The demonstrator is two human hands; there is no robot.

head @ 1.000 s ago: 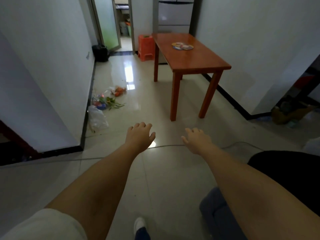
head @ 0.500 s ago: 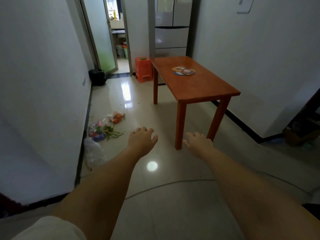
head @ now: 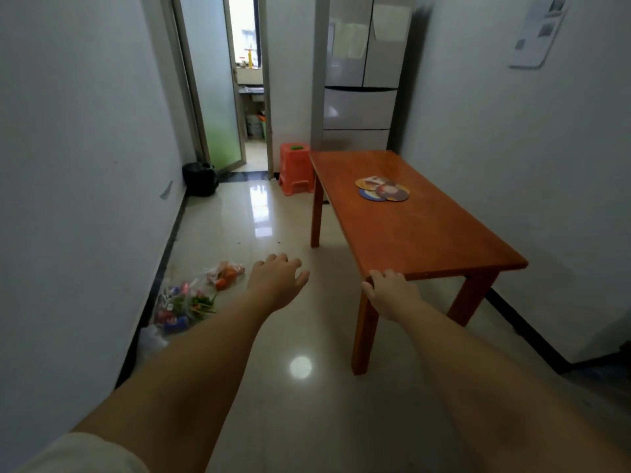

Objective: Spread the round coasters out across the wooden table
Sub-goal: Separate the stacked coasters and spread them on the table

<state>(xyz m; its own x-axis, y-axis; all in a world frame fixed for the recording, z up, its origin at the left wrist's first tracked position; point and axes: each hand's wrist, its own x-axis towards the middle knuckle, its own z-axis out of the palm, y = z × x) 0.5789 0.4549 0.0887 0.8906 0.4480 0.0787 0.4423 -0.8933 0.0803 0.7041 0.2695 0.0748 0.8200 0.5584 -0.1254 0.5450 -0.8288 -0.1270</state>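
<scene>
None of the spreading looks done yet: the round coasters (head: 382, 192) lie bunched in one overlapping cluster on the far half of the wooden desk (head: 426, 240), toward its middle, and the rest of the top is bare. At least three discs show; whether more lie under them cannot be told. Every coaster is left to move. The left hand (head: 276, 285) hangs over the floor, left of the desk, fingers (head: 283, 259) loosely spread and holding nothing. The right hand (head: 389, 295) is at the desk's near left corner, fingers (head: 387, 274) open and empty. The coasters lie well apart from both, farther along the desk.
</scene>
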